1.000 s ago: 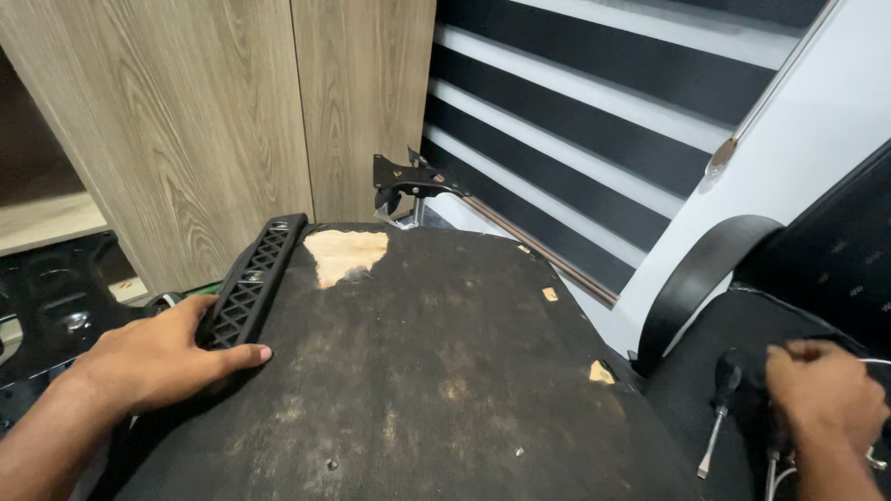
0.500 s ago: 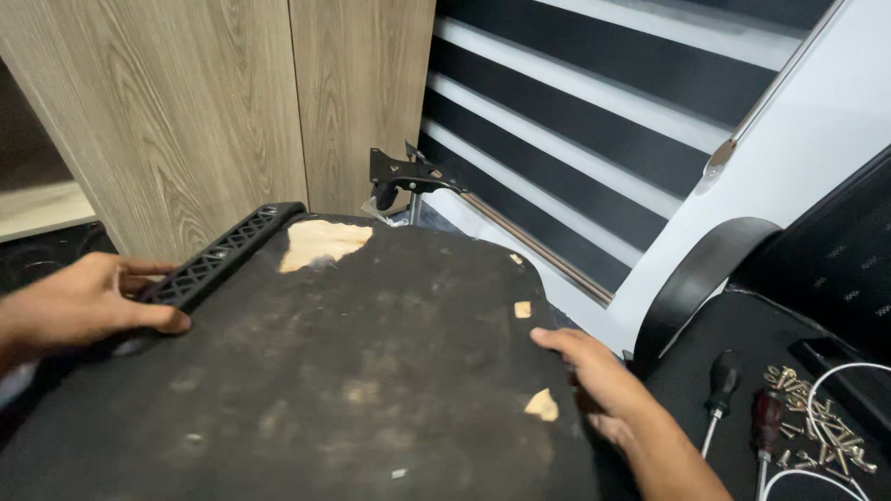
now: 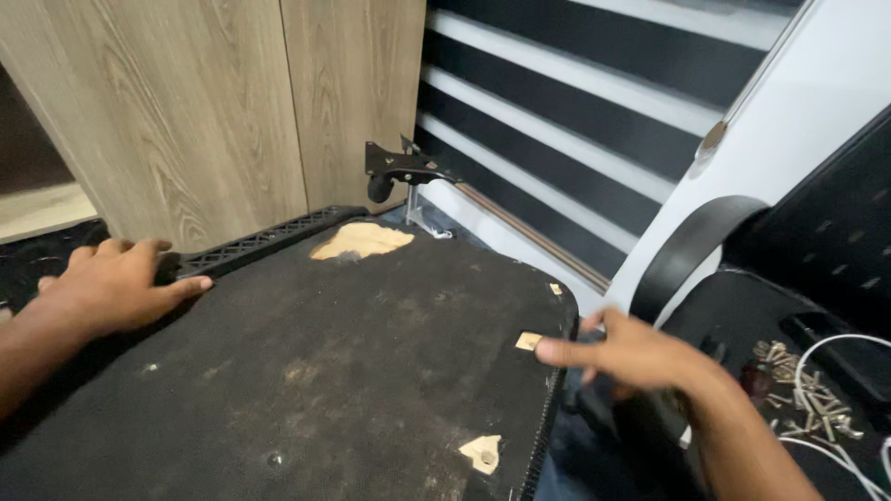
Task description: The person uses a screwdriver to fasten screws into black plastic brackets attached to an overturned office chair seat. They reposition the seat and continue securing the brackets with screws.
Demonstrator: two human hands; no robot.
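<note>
My left hand [image 3: 116,286] lies flat, fingers spread, on the far left edge of the black seat panel [image 3: 306,380], touching the black ribbed plastic trim strip [image 3: 269,239] that runs along that edge; it presses rather than grips, nothing closed in it. My right hand [image 3: 631,353] sits at the panel's right edge, fingers loosely extended and empty, index tip just beside a small tan patch [image 3: 529,340] where the covering is gone. The panel lies flat in front of me, underside up, filling the lower left of view, with a wood-grain cabinet [image 3: 186,121] behind it. The fabric is worn, dusty, torn through at the far corner [image 3: 360,240] and near the front edge [image 3: 483,453] (bare board or foam beneath, cannot tell which). Judgement: broad, stiff, moderately heavy, awkward more than fragile; the fuzzy cover should give good friction, but the torn patches will peel further if pinched. Best hold looks to be the two opposite side edges, palms under the rigid rim, clear of the trim strip. A black metal bracket [image 3: 401,169] stands beyond; loose screws [image 3: 806,394] and a white cable [image 3: 840,357] lie to the right.
</note>
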